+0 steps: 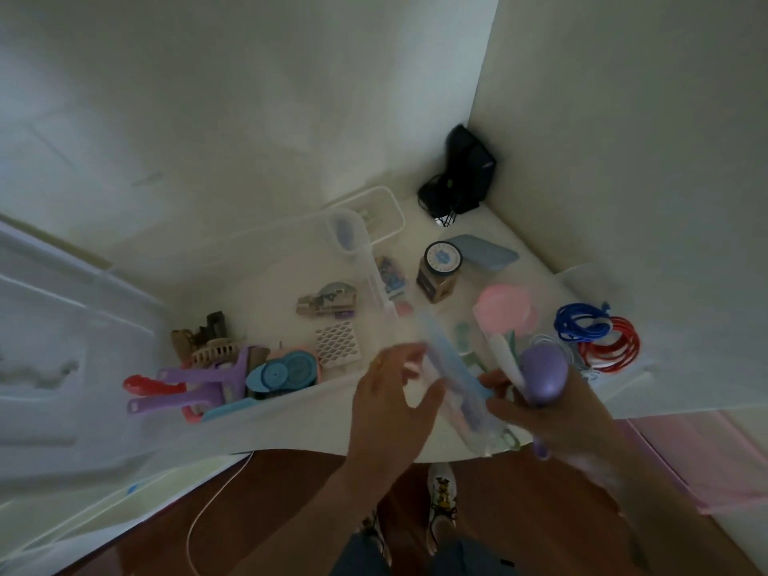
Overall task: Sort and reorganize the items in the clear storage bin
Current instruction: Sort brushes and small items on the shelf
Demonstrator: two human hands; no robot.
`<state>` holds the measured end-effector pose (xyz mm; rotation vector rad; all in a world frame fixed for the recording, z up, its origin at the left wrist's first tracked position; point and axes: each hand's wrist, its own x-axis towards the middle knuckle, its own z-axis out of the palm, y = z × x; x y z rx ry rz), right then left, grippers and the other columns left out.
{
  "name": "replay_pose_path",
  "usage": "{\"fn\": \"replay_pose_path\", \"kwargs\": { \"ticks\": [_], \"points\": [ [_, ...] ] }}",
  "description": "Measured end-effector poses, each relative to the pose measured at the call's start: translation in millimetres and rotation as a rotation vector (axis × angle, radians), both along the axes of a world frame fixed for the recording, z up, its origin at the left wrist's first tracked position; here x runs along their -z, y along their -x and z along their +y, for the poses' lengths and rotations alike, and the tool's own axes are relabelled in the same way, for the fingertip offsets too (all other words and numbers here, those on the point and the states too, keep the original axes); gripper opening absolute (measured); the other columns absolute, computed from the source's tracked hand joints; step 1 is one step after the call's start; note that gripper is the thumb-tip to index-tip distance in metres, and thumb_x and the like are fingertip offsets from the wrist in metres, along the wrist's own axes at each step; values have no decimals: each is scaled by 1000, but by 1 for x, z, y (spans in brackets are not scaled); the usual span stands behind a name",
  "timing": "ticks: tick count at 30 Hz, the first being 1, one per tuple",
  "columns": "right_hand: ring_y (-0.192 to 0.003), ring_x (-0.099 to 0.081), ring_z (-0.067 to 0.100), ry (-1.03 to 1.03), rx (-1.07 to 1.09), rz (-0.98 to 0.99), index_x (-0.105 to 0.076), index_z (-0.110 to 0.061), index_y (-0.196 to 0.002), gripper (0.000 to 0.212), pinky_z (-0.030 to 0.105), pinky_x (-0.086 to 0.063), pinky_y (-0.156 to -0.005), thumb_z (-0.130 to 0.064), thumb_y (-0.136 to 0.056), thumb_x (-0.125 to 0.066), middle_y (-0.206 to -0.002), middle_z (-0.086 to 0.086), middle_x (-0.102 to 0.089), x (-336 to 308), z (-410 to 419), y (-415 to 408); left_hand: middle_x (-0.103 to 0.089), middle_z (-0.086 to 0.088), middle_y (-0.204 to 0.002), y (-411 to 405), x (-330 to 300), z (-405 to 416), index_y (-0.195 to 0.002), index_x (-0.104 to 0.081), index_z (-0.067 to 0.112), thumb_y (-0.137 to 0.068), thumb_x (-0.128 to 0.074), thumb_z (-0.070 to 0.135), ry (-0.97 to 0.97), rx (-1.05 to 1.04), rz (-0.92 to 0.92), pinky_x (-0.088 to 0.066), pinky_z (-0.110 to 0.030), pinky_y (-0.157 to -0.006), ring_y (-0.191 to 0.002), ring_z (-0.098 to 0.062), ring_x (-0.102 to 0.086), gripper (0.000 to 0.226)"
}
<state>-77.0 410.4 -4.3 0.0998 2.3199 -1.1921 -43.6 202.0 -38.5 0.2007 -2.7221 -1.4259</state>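
Gripping purple oval plastic hairbrush [544, 378]: right hand [552, 405] curled round it | left hand [390, 397] fingers spread, beside blurred light-blue flat package [453, 367] | clear plastic storage bin [291, 405] left of both.

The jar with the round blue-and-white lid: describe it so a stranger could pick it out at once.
Start at the black device in the far corner where the two white walls meet, then come toward the camera along the white table. The jar stands just outside the clear storage bin, beside a flat light-blue case. It alone has tan contents, a dark label and a round lid.
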Motion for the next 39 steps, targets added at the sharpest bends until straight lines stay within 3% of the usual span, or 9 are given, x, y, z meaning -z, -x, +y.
{"fn": "replay_pose_path", "kwargs": {
  "ticks": [4, 7, 11, 13, 17, 23, 28, 31, 39],
  "points": [
    [-47, -61, 1, 130, -132, 204, -72, -20, -82, 17, 13, -46, -47, -4, -79, -77, -67, -2, -71, -66, 16, 12, -63, -3, -129, 39, -33, -21, -120, -71, 14, -90, -74, 18, 285, 367, 643, -47, -35, -103, -121, -19, -57, 30],
    [-43, -55, 5, 157, -156, 295, -70, -16, -74, 13, 20, -43, -48, -9, -79, -79, -55, 2, -63, -84, 25, 26, -72, -2, -110, 52, -41, -32, -110, -76, 12, -92, -72, 15, 426, 447, 766, -53, -38, -84, -100, -20, -67, 18],
    [-42, -53, 5, 166, -160, 392, -65, -26, -66, 25, 21, -43, -49, -10, -78, -80, -49, -7, -58, -92, 31, 35, -74, -7, -108, 56, -54, -47, -104, -77, 6, -93, -69, 6, 478, 502, 830, -53, -37, -85, -94, -22, -70, 13],
    [-49, -58, 7, 210, -140, 405, -67, -35, -67, 32, 21, -46, -53, -7, -77, -80, -57, -5, -64, -95, 33, 38, -73, -7, -110, 60, -59, -51, -106, -76, 5, -93, -68, 6, 515, 516, 815, -52, -36, -87, -94, -23, -69, 15],
    [-57, -60, 23, 260, -119, 370, -73, -24, -78, 13, 32, -49, -56, -13, -78, -80, -66, 8, -65, -96, 35, 45, -71, -7, -104, 64, -63, -55, -105, -76, 7, -93, -67, 4, 538, 500, 756, -50, -33, -87, -92, -24, -66, 16],
    [-50, -60, 2, 258, -130, 358, -72, -12, -82, 14, 16, -46, -52, 1, -79, -77, -60, -8, -66, -103, 29, 53, -67, -10, -93, 63, -80, -53, -84, -71, 4, -91, -65, 4, 589, 497, 807, -52, -38, -80, -83, -28, -65, 9],
    [-54, -61, 7, 228, -135, 452, -73, -16, -83, 13, 21, -47, -54, -5, -78, -79, -66, -3, -68, -97, 22, 54, -64, 1, -88, 61, -84, -57, -89, -62, 15, -87, -58, 18, 518, 475, 491, -52, -38, -65, -73, -20, -62, 5],
    [-64, -67, 5, 272, -107, 491, -74, -12, -86, 15, 15, -48, -60, 0, -79, -77, -73, -8, -72, -92, 16, 54, -68, 7, -89, 61, -82, -60, -93, -67, 21, -80, -60, 17, 376, 400, 331, -54, -36, -72, -79, -12, -65, 15],
    [-49, -61, -4, 313, -100, 365, -71, -7, -87, 14, 8, -44, -47, 5, -81, -73, -53, -17, -64, -83, 12, 60, -67, 12, -83, 56, -92, -52, -80, -75, 24, -92, -54, 44, 281, 153, 198, -53, -32, -68, -75, -4, -64, 32]
  ]
}}
